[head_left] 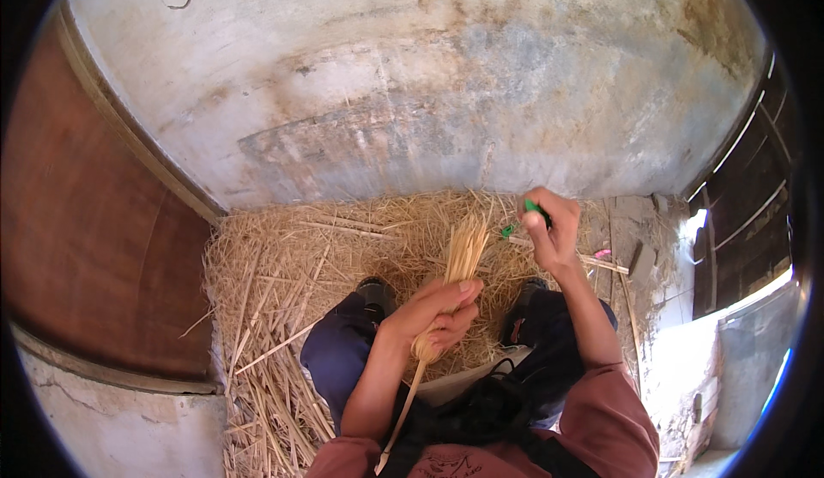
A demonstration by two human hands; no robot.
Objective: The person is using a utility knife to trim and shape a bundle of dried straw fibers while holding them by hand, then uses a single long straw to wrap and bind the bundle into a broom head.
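My left hand (pixel 438 306) is closed round a bundle of thin, pale straw-like strips (pixel 466 251), whose loose tips fan out above the fist. Below the fist the bundle swells into a rounded knot, and one long stem (pixel 403 422) runs from it down toward my shirt. To the right of the bundle and apart from it, my raised right hand (pixel 554 225) is closed on a small green-handled tool (pixel 536 210). A second green bit (pixel 507 231) shows just left of that hand. Blur and the fingers hide the tool's exact kind.
Loose straw and split strips (pixel 275 366) cover the floor round my shoes. A stained plaster wall (pixel 386 92) rises ahead, with a brown wooden panel (pixel 103 220) at left. A flat grey-brown block (pixel 642 262) and dark slatted boards (pixel 742 203) stand at right.
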